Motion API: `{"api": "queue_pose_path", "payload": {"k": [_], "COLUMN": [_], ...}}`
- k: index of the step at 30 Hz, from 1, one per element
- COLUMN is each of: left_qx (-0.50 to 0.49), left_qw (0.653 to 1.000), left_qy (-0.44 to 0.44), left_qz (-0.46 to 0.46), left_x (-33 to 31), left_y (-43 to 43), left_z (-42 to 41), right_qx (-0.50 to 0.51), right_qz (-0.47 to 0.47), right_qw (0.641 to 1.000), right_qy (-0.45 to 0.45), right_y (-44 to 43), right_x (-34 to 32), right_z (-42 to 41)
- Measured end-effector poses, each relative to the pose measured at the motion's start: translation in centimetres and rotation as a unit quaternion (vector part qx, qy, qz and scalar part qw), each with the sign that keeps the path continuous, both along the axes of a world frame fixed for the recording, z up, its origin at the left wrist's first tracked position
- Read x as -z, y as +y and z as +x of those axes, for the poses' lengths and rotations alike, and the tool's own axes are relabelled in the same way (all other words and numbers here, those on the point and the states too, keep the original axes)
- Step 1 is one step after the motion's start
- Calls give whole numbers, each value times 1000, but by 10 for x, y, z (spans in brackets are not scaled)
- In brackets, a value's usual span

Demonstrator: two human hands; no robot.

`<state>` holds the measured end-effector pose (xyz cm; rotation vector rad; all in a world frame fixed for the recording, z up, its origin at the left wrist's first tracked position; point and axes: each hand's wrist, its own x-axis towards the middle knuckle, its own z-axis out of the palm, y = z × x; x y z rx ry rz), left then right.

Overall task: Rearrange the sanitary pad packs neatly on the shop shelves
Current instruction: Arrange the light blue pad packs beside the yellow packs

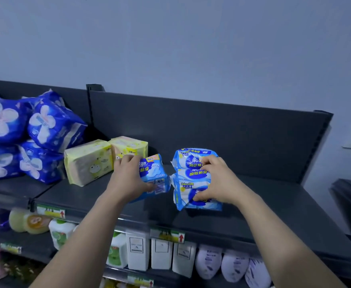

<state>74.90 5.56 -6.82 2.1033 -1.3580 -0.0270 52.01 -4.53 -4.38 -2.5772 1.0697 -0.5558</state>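
On the dark top shelf (274, 204), my left hand (129, 179) grips a light blue pad pack (157, 175), tilted, just right of two yellow packs (89, 161). My right hand (218, 181) grips a bundle of light blue and white pad packs (191, 179), fingers curled over its top and thumb at its lower edge. The two blue packs almost touch at their corners. Several dark blue packs with white flower prints (37, 138) lie piled unevenly at the far left of the shelf.
A dark back panel (212, 129) rises behind the shelf, with a side wall at its right end. The shelf below holds white bottles (139, 252), pouches (210, 262) and a yellow bottle (29, 222). Price tags (168, 235) sit on the shelf's front edge.
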Motion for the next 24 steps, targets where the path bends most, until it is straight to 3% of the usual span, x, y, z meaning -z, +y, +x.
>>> {"api": "queue_pose_path", "payload": {"k": [4,16,24], "left_qx": [-10,-64,-15], "left_qw": [1000,995,998], "left_qy": [17,-48,13], "left_qz": [14,54,59], "left_x": [11,44,55], "left_y": [-37,-121,-130], "left_z": [11,41,55], "right_qx": [4,0,17], "right_qz": [15,32,-30], "right_qw": [1000,997,991], "right_qy": [18,65,130], "right_y": [-43,-111,-107], "right_x": [16,46,55], "right_z": [16,64,77]}}
